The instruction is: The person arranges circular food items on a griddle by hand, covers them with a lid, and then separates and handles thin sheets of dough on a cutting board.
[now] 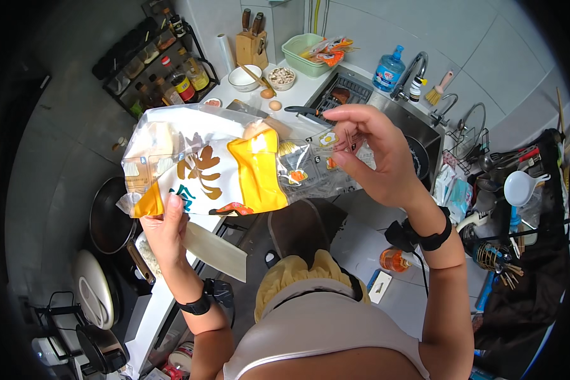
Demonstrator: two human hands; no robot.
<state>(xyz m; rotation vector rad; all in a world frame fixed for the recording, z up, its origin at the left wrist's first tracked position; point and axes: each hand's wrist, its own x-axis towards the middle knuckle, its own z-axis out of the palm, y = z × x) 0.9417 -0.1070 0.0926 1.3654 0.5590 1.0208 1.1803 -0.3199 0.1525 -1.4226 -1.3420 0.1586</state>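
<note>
A large printed plastic food bag [209,166], white and yellow with clear ends, is held up in front of me. My left hand [164,232] grips its lower left corner, the thumb lying on the front. At the bag's crumpled, clear right end, my right hand [380,152] holds the film between thumb and fingers, with the index finger stretched out above. Pale contents show through the clear film at the left. Behind the bag on the white counter are two eggs [275,105] and a black handle [301,109], partly hidden.
A white bowl with chopsticks [243,83], a bowl of sliced mushrooms [281,77], a knife block [251,49] and a green basket [308,69] stand behind. The sink [425,126] is at right. Frying pan [111,216] and sauce bottles [178,80] are left. An orange bottle [393,260] is on the floor.
</note>
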